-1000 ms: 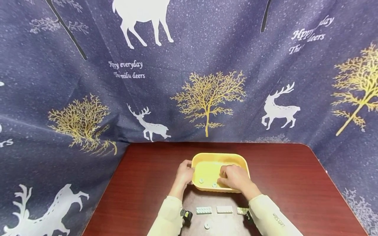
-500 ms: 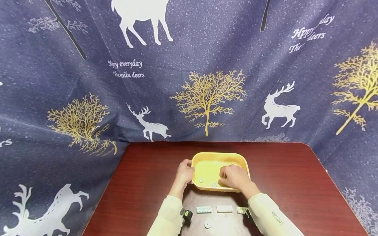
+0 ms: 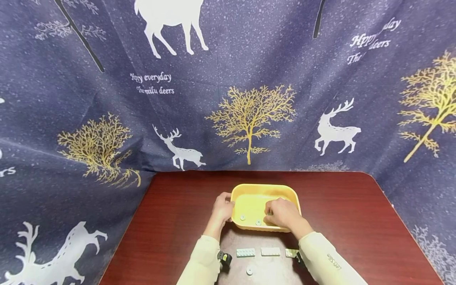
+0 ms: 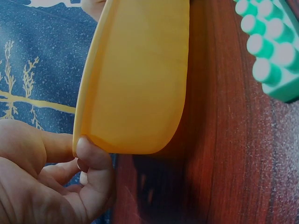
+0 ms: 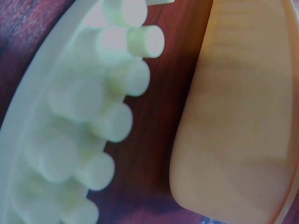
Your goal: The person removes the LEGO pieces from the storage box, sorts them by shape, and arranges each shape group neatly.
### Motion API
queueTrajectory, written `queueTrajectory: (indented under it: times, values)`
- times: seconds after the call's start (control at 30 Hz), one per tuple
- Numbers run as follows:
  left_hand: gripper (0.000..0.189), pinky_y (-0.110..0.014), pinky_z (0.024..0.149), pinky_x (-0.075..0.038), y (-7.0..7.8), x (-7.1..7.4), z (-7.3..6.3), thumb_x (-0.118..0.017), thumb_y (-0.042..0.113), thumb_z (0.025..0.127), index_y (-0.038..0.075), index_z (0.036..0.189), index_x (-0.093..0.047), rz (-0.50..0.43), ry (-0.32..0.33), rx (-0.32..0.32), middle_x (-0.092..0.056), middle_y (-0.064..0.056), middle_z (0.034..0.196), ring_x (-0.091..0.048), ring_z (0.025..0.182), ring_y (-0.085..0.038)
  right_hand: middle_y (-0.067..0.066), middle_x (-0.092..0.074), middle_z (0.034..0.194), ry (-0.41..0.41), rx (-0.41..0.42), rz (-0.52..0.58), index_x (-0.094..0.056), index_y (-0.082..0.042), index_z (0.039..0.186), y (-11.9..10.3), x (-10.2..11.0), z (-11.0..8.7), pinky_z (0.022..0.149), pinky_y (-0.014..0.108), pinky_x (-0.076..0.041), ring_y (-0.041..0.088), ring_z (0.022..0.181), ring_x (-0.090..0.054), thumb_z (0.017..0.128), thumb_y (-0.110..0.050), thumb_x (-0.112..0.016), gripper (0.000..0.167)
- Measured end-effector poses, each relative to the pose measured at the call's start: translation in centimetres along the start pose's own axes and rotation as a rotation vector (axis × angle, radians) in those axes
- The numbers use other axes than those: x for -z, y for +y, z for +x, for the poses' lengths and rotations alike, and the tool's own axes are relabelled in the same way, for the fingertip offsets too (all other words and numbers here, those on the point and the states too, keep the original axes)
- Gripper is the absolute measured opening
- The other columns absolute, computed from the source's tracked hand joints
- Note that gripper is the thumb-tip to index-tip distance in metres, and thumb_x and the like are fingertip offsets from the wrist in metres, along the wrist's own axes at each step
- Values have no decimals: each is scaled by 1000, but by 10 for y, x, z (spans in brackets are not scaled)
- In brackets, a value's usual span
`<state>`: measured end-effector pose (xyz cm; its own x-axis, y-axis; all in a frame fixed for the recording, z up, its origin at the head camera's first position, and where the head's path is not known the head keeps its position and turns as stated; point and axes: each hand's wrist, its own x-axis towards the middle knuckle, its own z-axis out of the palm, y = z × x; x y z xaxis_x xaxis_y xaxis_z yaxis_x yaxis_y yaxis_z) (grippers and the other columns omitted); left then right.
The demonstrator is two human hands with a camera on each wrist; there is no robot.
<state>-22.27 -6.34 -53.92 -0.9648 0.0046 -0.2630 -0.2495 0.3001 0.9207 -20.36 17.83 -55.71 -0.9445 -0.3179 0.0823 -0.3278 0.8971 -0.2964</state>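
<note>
A yellow plastic bin [image 3: 249, 202] stands on the table with two small, pale round pieces, one a ring-like piece [image 3: 258, 223], on its floor. My left hand [image 3: 223, 208] grips its left end; in the left wrist view the thumb [image 4: 93, 154] and fingers pinch the rim. My right hand [image 3: 283, 213] reaches down inside the bin's right half, its fingers bent toward the floor. I cannot tell whether those fingertips hold anything. In the right wrist view the bin's outer wall [image 5: 233, 112] shows and the hand is out of sight.
In front of the bin lie a mint-green studded toy brick [image 3: 246, 252], a whitish one [image 3: 270, 251] and a pale green one [image 3: 291, 253], partly covered by the right sleeve. A loose round piece [image 3: 249, 271] lies nearer me. A patterned curtain [image 3: 228, 118] hangs behind the table.
Almost nothing differs. The right hand's fingers have shifted very slightly inside the bin; the left hand keeps its hold on the rim.
</note>
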Motion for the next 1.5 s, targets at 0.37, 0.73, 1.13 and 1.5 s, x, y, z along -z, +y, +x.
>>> queueTrajectory:
  times: [0.37,0.73,1.13,1.5]
  values:
    - [33,-21,35,-43,-1,-1,-1,-56,2,100,-2,133,-57,-4,-4,-5,-66,-28,100,-49,46,-15,-16,-60,68,81,42,3,-69,-24,83,-4,10,-5,57,30,-48,7,64,-56,77,-30,-82,15]
    - [33,-20,35,-43,-3,-2,-3,-56,1,99,-2,132,-58,-28,-3,-5,-65,-27,98,-52,49,-17,-10,-62,73,210,136,15,-72,-23,86,-14,18,-18,58,29,-48,6,65,-53,76,-30,-86,19]
    - [33,-21,35,-42,-3,-2,-4,-55,0,99,-3,132,-57,-35,-10,-15,-64,-27,95,-49,46,-16,-11,-63,77,236,137,40,-72,-23,92,-29,26,-35,60,28,-50,5,67,-56,79,-34,-85,21]
    - [34,-20,36,-43,1,-1,-5,-55,0,99,-3,133,-57,-24,-6,-22,-64,-28,97,-51,49,-17,-20,-63,73,276,133,88,-71,-26,92,-48,34,-51,59,24,-50,0,67,-60,84,-39,-82,19]
